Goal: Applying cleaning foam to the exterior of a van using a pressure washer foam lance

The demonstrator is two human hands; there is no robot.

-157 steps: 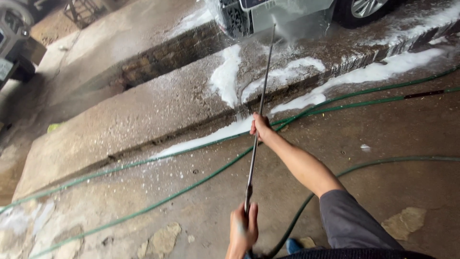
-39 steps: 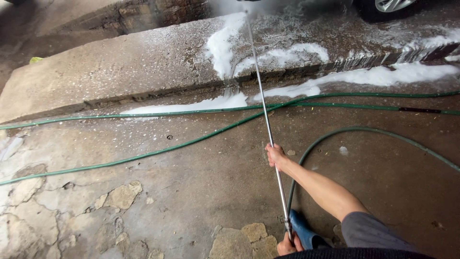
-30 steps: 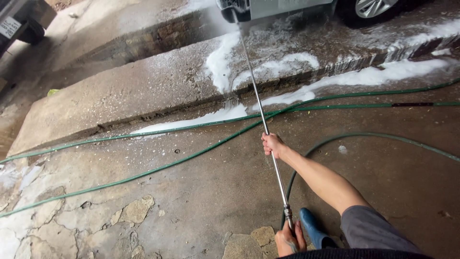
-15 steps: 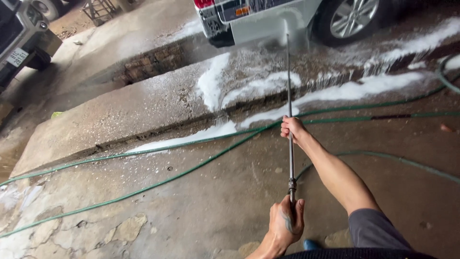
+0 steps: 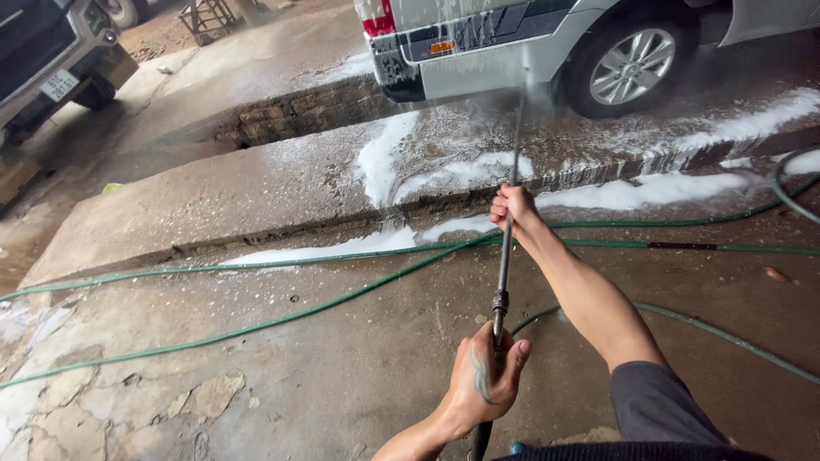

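Observation:
A long metal spray lance [image 5: 504, 265] runs from my lap up toward a silver car [image 5: 547, 43] parked on a raised concrete slab. My right hand [image 5: 512, 209] grips the lance about halfway up, arm stretched forward. My left hand [image 5: 485, 380] wraps the lower end near the fitting, close to my body. Water sprays from the lance tip onto the car's rear bumper. White foam [image 5: 384, 158] lies on the slab below the car.
Green hoses [image 5: 342, 294] cross the wet cracked concrete floor in front of me. The raised slab [image 5: 213, 205] has a step edge. A second vehicle [image 5: 51, 60] stands at the far left, beside a recessed pit [image 5: 282, 124].
The view has lifted, bringing the car's rear and wheel into sight. The lance has swung from pointing left to nearly straight ahead, and my left hand shows more fully on its lower end.

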